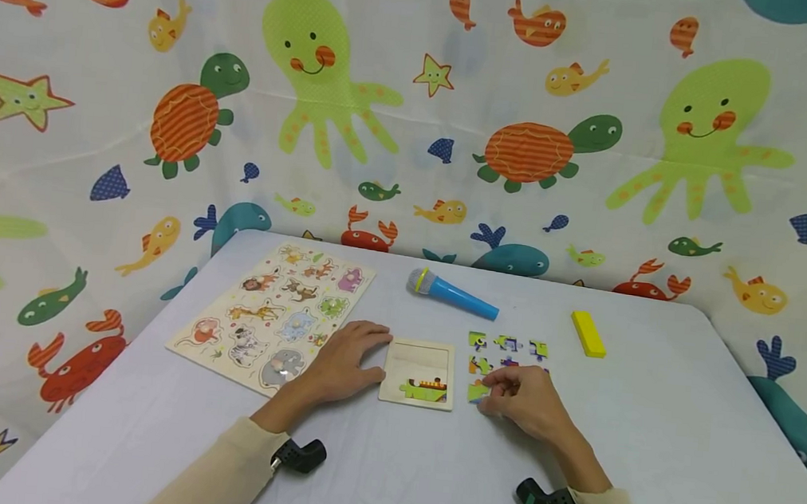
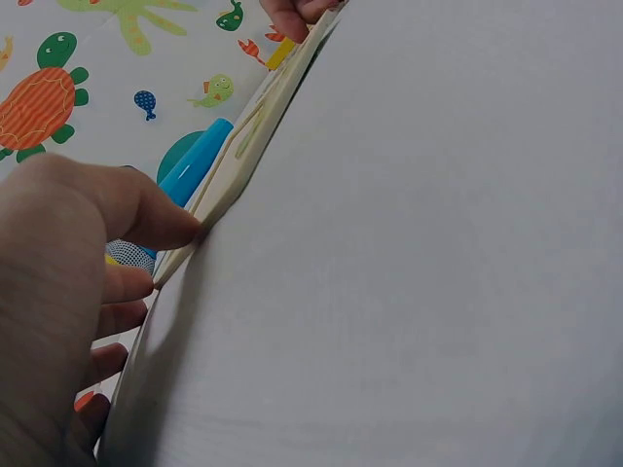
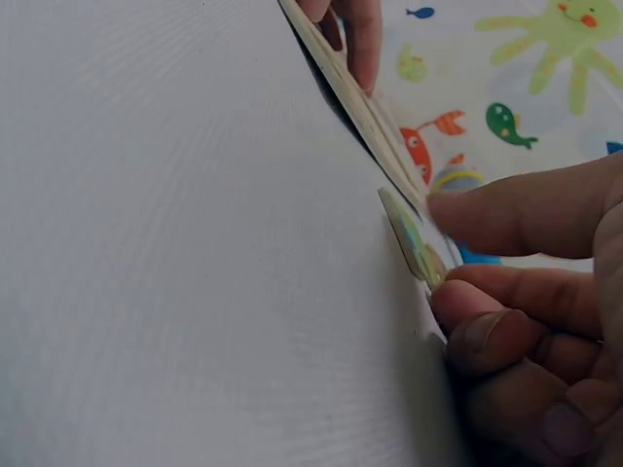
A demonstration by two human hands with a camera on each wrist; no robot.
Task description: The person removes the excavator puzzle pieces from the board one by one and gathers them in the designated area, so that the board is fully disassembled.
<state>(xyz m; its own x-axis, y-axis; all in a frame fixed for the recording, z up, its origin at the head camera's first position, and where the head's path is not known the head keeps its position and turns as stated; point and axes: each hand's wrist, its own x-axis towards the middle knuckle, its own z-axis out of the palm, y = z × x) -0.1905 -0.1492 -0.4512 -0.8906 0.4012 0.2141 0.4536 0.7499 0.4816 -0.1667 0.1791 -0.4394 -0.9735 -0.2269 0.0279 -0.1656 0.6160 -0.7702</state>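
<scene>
A small square wooden puzzle tray (image 1: 420, 351) lies in the middle of the table, with a green and orange section fitted along its lower right. My left hand (image 1: 350, 363) rests at the tray's left side; in the left wrist view its thumb (image 2: 165, 216) touches the rim. Right of the tray, several loose jigsaw pieces (image 1: 508, 344) lie in rows. My right hand (image 1: 529, 399) is over the nearest row, its thumb and fingers pinching a green puzzle piece (image 1: 478, 392). From the right wrist, that puzzle piece (image 3: 414, 238) appears edge-on at the fingertips.
A large animal peg puzzle board (image 1: 223, 340) lies at the left, partly behind my left hand. Toward the back are a blue toy microphone (image 1: 460, 295) and a yellow block (image 1: 588, 334). A sea-animal patterned cloth (image 1: 391, 67) hangs behind the table.
</scene>
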